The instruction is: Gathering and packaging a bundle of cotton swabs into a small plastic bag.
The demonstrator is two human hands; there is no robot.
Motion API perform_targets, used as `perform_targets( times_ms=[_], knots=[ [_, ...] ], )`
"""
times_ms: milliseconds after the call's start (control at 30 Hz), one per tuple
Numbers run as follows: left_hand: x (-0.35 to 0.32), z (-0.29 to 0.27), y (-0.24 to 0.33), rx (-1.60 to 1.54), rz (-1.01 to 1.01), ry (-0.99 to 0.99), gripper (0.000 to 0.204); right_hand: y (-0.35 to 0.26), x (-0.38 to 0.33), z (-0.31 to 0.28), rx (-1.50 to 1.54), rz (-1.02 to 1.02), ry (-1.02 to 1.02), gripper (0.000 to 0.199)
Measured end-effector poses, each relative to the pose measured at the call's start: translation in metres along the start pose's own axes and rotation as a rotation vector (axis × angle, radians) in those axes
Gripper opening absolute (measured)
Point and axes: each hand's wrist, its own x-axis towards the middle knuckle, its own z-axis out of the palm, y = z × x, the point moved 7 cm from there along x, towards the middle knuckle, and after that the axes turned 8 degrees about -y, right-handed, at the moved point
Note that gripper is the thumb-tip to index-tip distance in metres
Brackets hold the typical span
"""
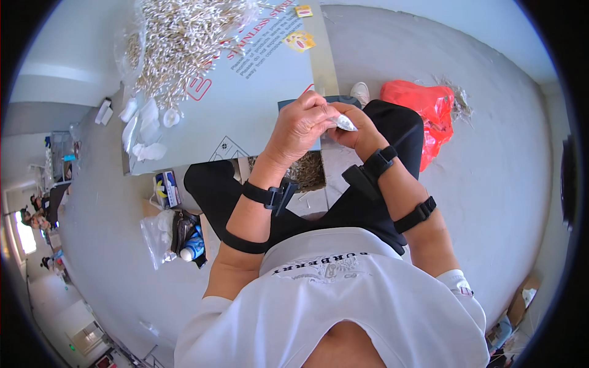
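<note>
Over the near right edge of the table, my left hand and my right hand meet with their fingers bent inward. Between them is a small, shiny clear plastic bag with something whitish in it. Both hands pinch it; the fingertips overlap, so part of the bag is hidden. A large heap of white-tipped cotton swabs lies in and around a clear plastic bag at the far left of the table. Below my hands, between my knees, a box holds many thin sticks or swabs.
A sheet-covered table spreads ahead and left, with white cotton wads at its left edge. A red plastic bag lies on the floor beyond my right knee. A box of belongings with a blue bottle stands left of my leg.
</note>
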Motion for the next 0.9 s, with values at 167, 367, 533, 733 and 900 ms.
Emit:
perform_targets(
  times_ms=[167, 367, 533, 733, 900],
  knots=[
    [-0.023, -0.015, -0.011, -0.003, -0.057, 0.121, 0.015, 0.023, 0.012, 0.000, -0.138, 0.145, 0.057, 0.025],
    [-0.048, -0.023, -0.051, -0.019, -0.192, 0.309, 0.012, -0.023, -0.030, 0.038, -1.299, -0.515, 0.130, 0.027],
    [-0.050, -0.021, -0.054, -0.001, -0.210, 0.310, 0.011, -0.008, -0.040, 0.057, -1.310, -0.794, -0.068, 0.032],
    [-0.044, -0.019, -0.056, -0.007, -0.186, 0.179, 0.016, -0.008, -0.046, 0.075, -1.407, -0.987, -0.054, 0.017],
    [-0.034, -0.013, -0.058, 0.159, -0.174, 0.064, 0.012, -0.009, -0.050, 0.093, -1.715, -1.068, -0.042, 0.011]
  ],
)
